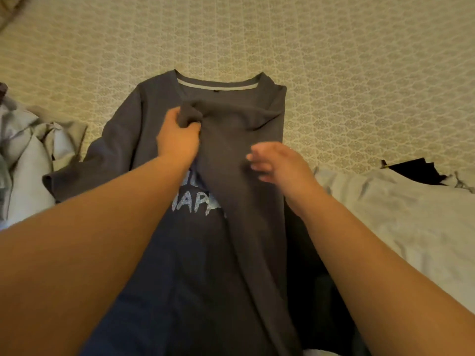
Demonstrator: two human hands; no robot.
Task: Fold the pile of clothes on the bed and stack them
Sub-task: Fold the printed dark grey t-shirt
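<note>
Head camera is showing the left hand (178, 138) gripping the grey shirt's (144, 119) folded-over sleeve just below its collar, long axis running away, the right hand (276, 163) hovering loose-fingered beside.

Pale printed lettering (195, 201) on the dark grey long-sleeved shirt (154, 116) is partly covered by folded fabric; right hand (277, 163) motion-blurred.
</note>
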